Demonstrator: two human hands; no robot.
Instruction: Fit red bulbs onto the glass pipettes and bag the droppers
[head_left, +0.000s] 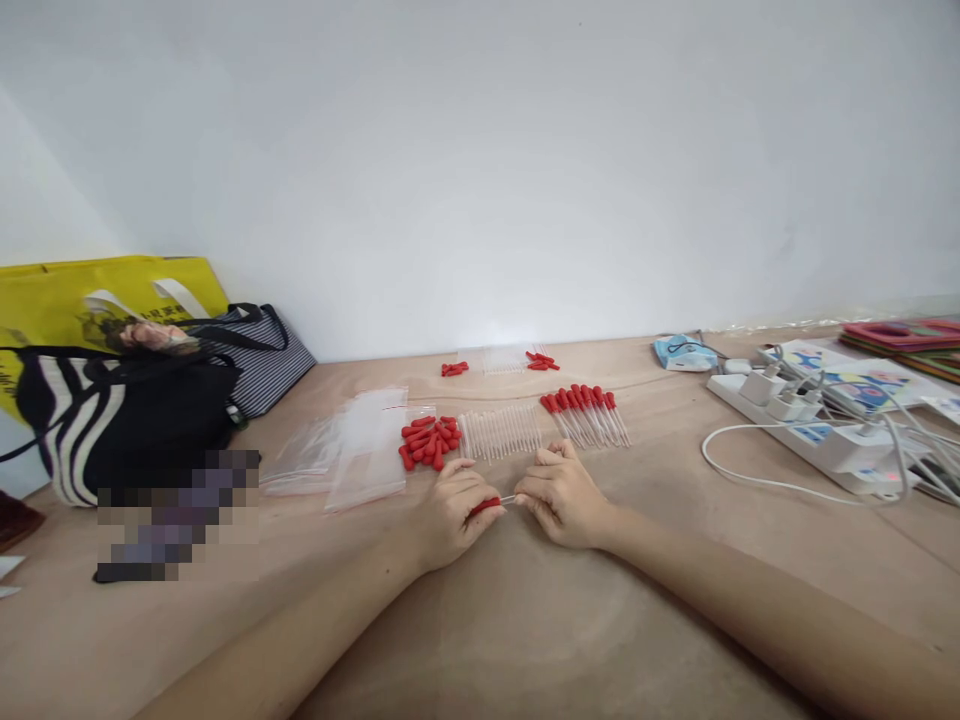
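Note:
My left hand (455, 508) pinches a red rubber bulb (486, 506) between thumb and fingers. From the bulb a thin clear tube (508, 499) runs to the fingertips of my right hand (564, 497), which are closed on it. Just beyond my left hand lies a pile of loose red bulbs (429, 442). A row of bare clear tubes (501, 432) lies beside that pile. Past my right hand, several droppers with red bulbs on their tubes (589, 412) lie side by side.
Clear plastic bags (369, 445) lie left of the bulbs. Smaller groups of bulbs and tubes sit near the wall. Black (142, 410) and yellow bags (45, 300) stand at left. At right are a power strip (817, 440), cables and a blue packet (685, 353).

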